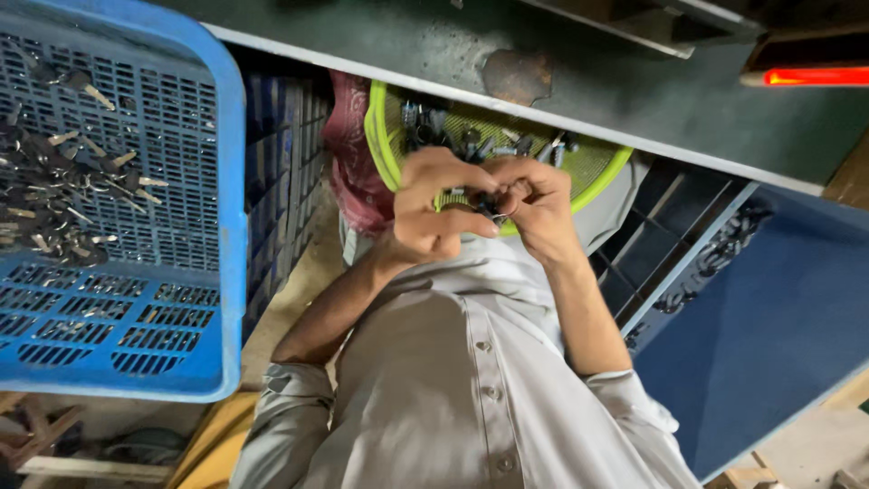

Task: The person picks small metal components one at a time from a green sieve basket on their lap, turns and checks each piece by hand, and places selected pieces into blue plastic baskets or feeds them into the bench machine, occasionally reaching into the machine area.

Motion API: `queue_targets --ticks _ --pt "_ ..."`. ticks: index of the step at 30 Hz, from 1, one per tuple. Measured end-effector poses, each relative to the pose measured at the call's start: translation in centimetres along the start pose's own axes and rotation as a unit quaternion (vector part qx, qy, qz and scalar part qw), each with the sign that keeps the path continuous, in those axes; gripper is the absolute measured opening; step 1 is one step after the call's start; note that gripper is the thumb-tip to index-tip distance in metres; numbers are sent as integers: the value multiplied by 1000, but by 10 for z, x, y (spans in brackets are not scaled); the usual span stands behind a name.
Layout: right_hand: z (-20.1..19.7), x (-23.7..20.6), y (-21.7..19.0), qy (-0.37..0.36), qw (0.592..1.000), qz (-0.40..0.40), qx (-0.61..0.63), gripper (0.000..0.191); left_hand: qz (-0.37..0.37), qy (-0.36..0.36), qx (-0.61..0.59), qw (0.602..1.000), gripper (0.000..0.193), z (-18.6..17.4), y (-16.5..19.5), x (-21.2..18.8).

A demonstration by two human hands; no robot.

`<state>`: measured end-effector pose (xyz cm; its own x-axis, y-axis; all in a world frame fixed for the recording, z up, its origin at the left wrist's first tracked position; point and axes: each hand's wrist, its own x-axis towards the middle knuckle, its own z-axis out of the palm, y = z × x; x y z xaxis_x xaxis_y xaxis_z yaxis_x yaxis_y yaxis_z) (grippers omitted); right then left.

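Over the green tray (385, 136), both hands meet — left hand (434, 204) and right hand (534, 204) have fingers closed on one small metal part (487, 205). Loose parts (480, 140) remain in the tray; many more fill the blue crate (231, 181) — work appears midway.

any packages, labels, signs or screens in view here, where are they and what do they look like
No packages, labels, signs or screens show.
Nearest to a container: blue slotted plastic crate, left side, rectangular, holding small metal parts.
Yellow-green round mesh tray, centre, behind both hands.
Red glowing bar, top right corner, long and thin.
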<state>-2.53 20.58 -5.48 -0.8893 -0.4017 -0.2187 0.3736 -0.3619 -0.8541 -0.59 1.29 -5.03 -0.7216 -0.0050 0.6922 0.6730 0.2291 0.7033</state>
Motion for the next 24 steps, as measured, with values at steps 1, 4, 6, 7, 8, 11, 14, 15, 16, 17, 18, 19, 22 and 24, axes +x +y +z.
queue_targets --ticks 1,4,6,7,8,11,14,15,16,17,18,19,22,24 --pt "4 1 -2 -10 999 17 -45 14 -13 39 0 999 21 0 3 -4" --pt "19 -1 -5 43 985 -123 -115 23 -274 88 -225 931 14 0 12 -16" --pt "27 -3 -7 82 930 -229 -276 17 -325 85 -390 858 23 -1 16 -19" --pt "30 -4 -8 101 887 -280 -353 16 -346 83 -468 809 28 -2 17 -18" --pt "31 -5 -8 94 873 -305 -368 17 -353 56 -426 831 27 -3 17 -16" --pt "30 -5 -6 93 868 -336 -353 26 -350 -8 -306 885 24 -8 14 -5" --pt "25 -4 5 107 905 -306 -278 32 -327 -22 -247 912 21 -11 16 10" --pt "23 -3 11 99 898 -320 -284 33 -325 -22 -246 913 20 -13 19 14" --pt "21 -3 16 90 893 -332 -290 34 -325 -21 -244 913 19 -14 22 18" --pt "20 -1 21 104 929 -289 -207 34 -342 -15 -229 911 18 -17 27 22" --pt "20 0 25 117 955 -243 -123 34 -358 -10 -216 908 16 -19 33 24" --pt "20 3 26 129 971 -195 -39 34 -372 -6 -204 905 15 -22 39 26" --pt "19 15 12 174 961 -206 64 28 -254 60 -38 965 16 -29 52 29" --pt "18 28 -16 175 941 -275 -89 36 -176 52 107 977 17 -31 54 30"
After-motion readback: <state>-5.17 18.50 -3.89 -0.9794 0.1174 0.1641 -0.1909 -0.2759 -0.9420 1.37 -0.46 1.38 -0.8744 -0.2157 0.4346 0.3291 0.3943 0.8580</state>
